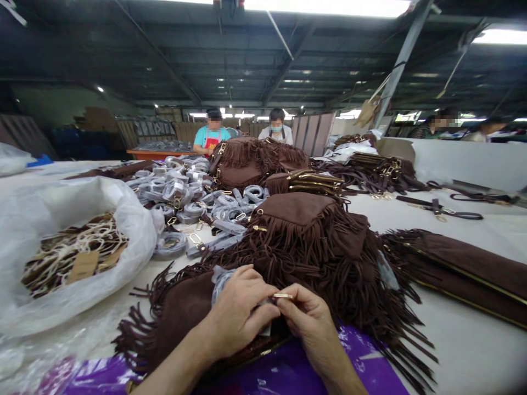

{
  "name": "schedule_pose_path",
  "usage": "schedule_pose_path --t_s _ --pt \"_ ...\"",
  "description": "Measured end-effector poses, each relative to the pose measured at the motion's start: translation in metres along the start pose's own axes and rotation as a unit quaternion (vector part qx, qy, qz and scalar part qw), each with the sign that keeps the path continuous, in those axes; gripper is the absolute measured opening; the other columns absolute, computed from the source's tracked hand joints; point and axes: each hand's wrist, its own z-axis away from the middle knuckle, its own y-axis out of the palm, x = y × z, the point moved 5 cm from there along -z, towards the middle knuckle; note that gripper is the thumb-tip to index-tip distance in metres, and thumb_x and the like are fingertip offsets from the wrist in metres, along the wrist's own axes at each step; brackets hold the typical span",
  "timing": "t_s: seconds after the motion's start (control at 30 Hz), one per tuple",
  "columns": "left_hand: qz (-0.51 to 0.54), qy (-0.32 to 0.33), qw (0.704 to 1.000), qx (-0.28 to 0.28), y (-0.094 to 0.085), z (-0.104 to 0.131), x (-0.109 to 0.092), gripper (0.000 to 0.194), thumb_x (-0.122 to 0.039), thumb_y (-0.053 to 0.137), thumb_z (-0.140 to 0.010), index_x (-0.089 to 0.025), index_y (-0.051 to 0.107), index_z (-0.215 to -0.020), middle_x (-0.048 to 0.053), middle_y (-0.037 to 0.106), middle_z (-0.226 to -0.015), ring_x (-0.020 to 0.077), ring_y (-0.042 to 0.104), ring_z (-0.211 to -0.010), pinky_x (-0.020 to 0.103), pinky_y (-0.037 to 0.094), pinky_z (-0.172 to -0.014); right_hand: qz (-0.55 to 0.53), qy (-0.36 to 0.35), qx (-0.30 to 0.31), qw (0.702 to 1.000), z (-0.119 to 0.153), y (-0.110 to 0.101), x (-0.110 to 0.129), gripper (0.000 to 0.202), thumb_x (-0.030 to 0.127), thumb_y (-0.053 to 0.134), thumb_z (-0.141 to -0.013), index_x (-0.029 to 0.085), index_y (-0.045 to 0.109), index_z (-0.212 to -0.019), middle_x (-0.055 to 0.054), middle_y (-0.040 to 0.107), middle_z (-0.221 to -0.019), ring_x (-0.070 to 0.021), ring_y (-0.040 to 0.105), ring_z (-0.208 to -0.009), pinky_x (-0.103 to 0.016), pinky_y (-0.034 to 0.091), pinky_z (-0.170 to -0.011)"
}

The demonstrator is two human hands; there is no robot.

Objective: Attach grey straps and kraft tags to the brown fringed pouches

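A brown fringed bag point(185, 307) lies at the table's near edge, its zipper edge toward me. Over it, my left hand point(242, 307) has thumb and fingers closed by a small metal piece, with a plastic-wrapped bundle point(221, 282) partly hidden behind it. My right hand point(307, 315) pinches the small gold-coloured metal piece point(283, 296) between thumb and fingers. What exactly my left fingers grip is hidden. More fringed bags point(296, 214) are piled just beyond my hands. Purple plastic point(362, 356) lies beneath.
At left stands a white plastic sack point(140, 214) of cardboard tags. Plastic-wrapped straps point(181, 192) are heaped behind it. A long brown zippered bag point(473, 263) and loose straps point(440, 208) lie at right. Two people point(212, 134) are across the table; others are far right.
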Motion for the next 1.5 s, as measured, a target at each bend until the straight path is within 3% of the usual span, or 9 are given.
schedule_pose_path --t_s 0.1,0.23,0.3,0.5,0.63,0.87,1.0,1.17,1.5 --pt "-0.050 -0.019 0.999 -0.006 0.001 -0.001 0.007 0.023 -0.024 0.052 -0.096 -0.021 0.065 -0.077 -0.001 0.064 -0.070 0.0190 0.056 -0.084 0.048 0.032 -0.109 -0.009 0.008 0.003 1.000 0.000 -0.002 -0.002 0.038 0.050 0.081 -0.071 0.018 0.061 -0.069 0.010 0.033 -0.052 -0.0054 0.022 -0.045 -0.021 0.016 -0.042" --pt "-0.108 -0.026 0.994 0.011 0.000 0.003 0.011 0.015 -0.018 0.056 -0.092 -0.021 0.064 -0.080 0.000 0.066 -0.080 0.0240 0.055 -0.109 0.061 0.014 -0.116 -0.021 0.022 0.010 0.999 -0.002 -0.003 -0.007 0.037 0.050 0.081 -0.072 0.018 0.061 -0.072 0.011 0.031 -0.051 -0.0046 0.019 -0.044 -0.020 0.014 -0.041" --pt "-0.123 -0.036 0.992 0.014 -0.002 0.007 0.013 0.015 -0.016 0.055 -0.090 -0.021 0.062 -0.079 0.001 0.066 -0.082 0.0269 0.052 -0.117 0.065 0.011 -0.114 -0.026 0.026 0.007 0.999 -0.003 -0.004 -0.008 0.039 0.051 0.081 -0.071 0.018 0.061 -0.072 0.011 0.030 -0.051 -0.0043 0.018 -0.043 -0.020 0.014 -0.040" --pt "-0.181 -0.051 0.982 0.030 0.002 0.012 0.018 0.019 -0.017 0.052 -0.093 -0.019 0.056 -0.074 0.000 0.063 -0.075 0.0204 0.057 -0.087 0.065 0.022 -0.112 -0.033 0.020 -0.002 0.999 -0.007 -0.001 -0.005 0.041 0.052 0.084 -0.066 0.018 0.061 -0.071 0.012 0.032 -0.049 -0.0037 0.019 -0.041 -0.019 0.014 -0.039" --pt "-0.218 -0.090 0.972 -0.006 0.004 0.008 0.022 0.020 -0.014 0.046 -0.094 -0.018 0.056 -0.077 0.002 0.064 -0.077 0.0220 0.056 -0.086 0.063 0.032 -0.106 -0.020 -0.018 -0.029 0.999 -0.012 0.002 -0.006 0.045 0.045 0.089 -0.059 0.018 0.065 -0.087 0.005 0.056 -0.059 -0.0064 0.038 -0.046 -0.019 0.023 -0.042" --pt "-0.241 -0.089 0.965 -0.053 0.010 0.004 0.014 0.019 -0.007 0.046 -0.087 -0.019 0.054 -0.075 0.002 0.063 -0.076 0.0224 0.055 -0.085 0.064 0.031 -0.108 -0.016 -0.050 -0.078 0.996 -0.014 0.005 -0.011 0.052 0.038 0.090 -0.056 0.021 0.060 -0.094 0.008 0.055 -0.054 -0.0087 0.042 -0.044 -0.020 0.029 -0.042" --pt "-0.202 -0.070 0.976 -0.047 0.011 0.005 0.006 0.018 -0.008 0.047 -0.087 -0.019 0.059 -0.079 0.003 0.064 -0.080 0.0229 0.055 -0.089 0.065 0.022 -0.112 -0.008 -0.057 -0.086 0.995 -0.015 0.003 -0.012 0.053 0.035 0.089 -0.056 0.020 0.062 -0.099 0.006 0.059 -0.059 -0.0113 0.049 -0.049 -0.021 0.037 -0.046" --pt "-0.029 -0.071 0.996 -0.033 0.004 0.004 -0.003 0.031 -0.008 0.042 -0.088 -0.024 0.067 -0.096 0.001 0.067 -0.094 0.0202 0.056 -0.101 0.061 0.011 -0.117 -0.006 -0.062 -0.070 0.996 -0.017 0.001 -0.014 0.048 0.035 0.090 -0.057 0.020 0.065 -0.095 0.004 0.063 -0.063 -0.0129 0.055 -0.055 -0.023 0.044 -0.053" --pt "0.087 -0.147 0.983 -0.071 0.002 0.000 0.021 0.020 -0.020 0.050 -0.087 -0.022 0.066 -0.075 -0.002 0.070 -0.082 0.0165 0.063 -0.086 0.059 0.007 -0.117 0.014 -0.065 -0.049 0.997 -0.018 0.007 -0.007 0.045 0.036 0.090 -0.059 0.019 0.065 -0.093 0.006 0.061 -0.062 -0.0103 0.052 -0.053 -0.021 0.039 -0.051"
